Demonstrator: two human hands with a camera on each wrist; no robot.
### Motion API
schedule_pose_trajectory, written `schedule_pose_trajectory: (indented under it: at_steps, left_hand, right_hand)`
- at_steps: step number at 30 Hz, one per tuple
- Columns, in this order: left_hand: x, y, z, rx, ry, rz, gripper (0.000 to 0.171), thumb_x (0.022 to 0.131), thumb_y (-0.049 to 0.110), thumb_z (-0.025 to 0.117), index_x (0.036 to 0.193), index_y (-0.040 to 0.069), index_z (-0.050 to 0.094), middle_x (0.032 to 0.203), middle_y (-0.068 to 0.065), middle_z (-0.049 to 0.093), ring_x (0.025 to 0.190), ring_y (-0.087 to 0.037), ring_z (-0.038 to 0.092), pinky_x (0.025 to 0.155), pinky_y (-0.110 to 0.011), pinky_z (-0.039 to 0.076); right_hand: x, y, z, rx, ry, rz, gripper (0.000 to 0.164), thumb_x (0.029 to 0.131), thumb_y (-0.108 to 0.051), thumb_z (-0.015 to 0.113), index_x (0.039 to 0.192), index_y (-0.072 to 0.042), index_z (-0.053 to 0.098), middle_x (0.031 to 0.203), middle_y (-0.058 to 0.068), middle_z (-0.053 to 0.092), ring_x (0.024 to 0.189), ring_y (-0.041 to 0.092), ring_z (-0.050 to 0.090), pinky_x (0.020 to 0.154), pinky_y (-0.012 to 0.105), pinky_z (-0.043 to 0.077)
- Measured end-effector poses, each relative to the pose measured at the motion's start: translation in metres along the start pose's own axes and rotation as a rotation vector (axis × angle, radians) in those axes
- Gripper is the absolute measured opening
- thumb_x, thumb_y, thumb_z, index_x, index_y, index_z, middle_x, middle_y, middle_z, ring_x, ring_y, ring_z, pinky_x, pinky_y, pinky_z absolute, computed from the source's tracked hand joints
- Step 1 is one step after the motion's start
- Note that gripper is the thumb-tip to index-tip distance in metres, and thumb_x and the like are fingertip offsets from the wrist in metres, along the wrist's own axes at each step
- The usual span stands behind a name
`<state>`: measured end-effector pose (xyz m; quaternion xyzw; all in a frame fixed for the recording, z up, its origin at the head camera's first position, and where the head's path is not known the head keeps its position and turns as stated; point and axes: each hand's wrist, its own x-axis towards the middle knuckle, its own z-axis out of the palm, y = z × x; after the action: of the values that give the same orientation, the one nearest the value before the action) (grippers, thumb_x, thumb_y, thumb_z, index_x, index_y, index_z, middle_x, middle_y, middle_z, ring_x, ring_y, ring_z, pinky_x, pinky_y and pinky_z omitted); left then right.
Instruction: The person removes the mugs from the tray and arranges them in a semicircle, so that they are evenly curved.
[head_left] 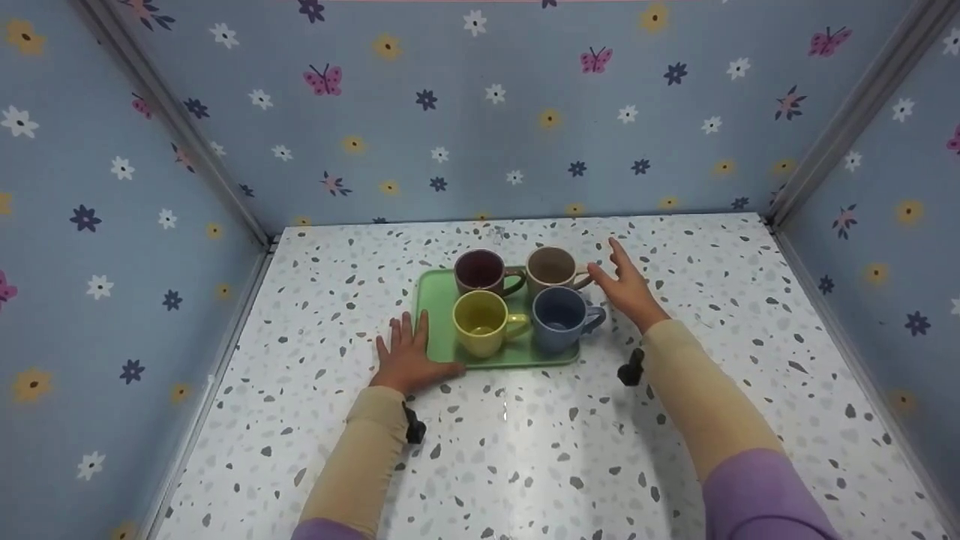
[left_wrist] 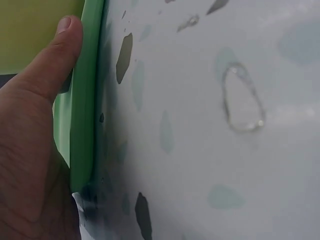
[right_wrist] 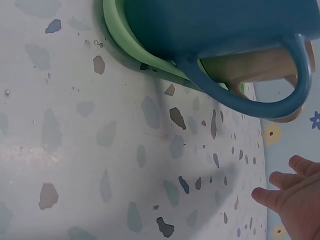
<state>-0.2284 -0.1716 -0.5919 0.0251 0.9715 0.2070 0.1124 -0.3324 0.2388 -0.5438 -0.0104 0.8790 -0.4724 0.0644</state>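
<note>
Four round, differently coloured, ceramic-looking mugs could clink if the outspread left hand or unclasped right hand jolts their green, rectangular, plastic-looking tray.

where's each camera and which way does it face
Head: worn on head, facing forward and down at the green rectangular tray; left hand, right hand and forearms show.
Left wrist: mounted there, facing the tray's edge; thumb shows.
Right wrist: mounted there, facing the round glossy blue mug; fingertips show.
Both wrist views show the tray.
</note>
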Motion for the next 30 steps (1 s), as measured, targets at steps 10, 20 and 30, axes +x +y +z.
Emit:
schedule_pose_trajectory:
  at_steps: [10,20,30]
  left_hand:
    - [0.006,-0.005,0.004,-0.001,-0.026,-0.015,0.148,0.065,0.082,0.072,0.161,0.002,-0.008,0.167,-0.021,-0.008,0.154,-0.04,-0.009,0.12,-0.063,-0.005]
    - [0.001,-0.003,0.001,-0.013,-0.038,-0.028,0.149,0.065,0.082,0.072,0.16,0.0,-0.008,0.167,-0.021,-0.008,0.154,-0.039,-0.01,0.12,-0.062,-0.006]
    - [0.002,0.0,0.0,-0.015,-0.054,-0.041,0.148,0.065,0.083,0.071,0.16,0.002,-0.009,0.167,-0.02,-0.01,0.154,-0.039,-0.011,0.12,-0.063,-0.007]
  right_hand:
    - [0.003,0.003,0.005,0.118,-0.061,-0.017,0.094,0.093,-0.065,0.057,0.165,-0.024,0.011,0.167,0.019,0.017,0.152,0.041,0.021,0.122,0.051,0.023]
    - [0.008,0.002,0.017,0.172,-0.127,-0.022,0.087,0.096,-0.05,0.064,0.164,-0.02,0.017,0.165,0.02,0.024,0.149,0.038,0.03,0.119,0.049,0.032]
    - [0.01,0.002,0.021,0.155,-0.116,-0.033,0.076,0.099,-0.041,0.064,0.161,-0.016,0.027,0.161,0.017,0.034,0.147,0.036,0.034,0.119,0.048,0.032]
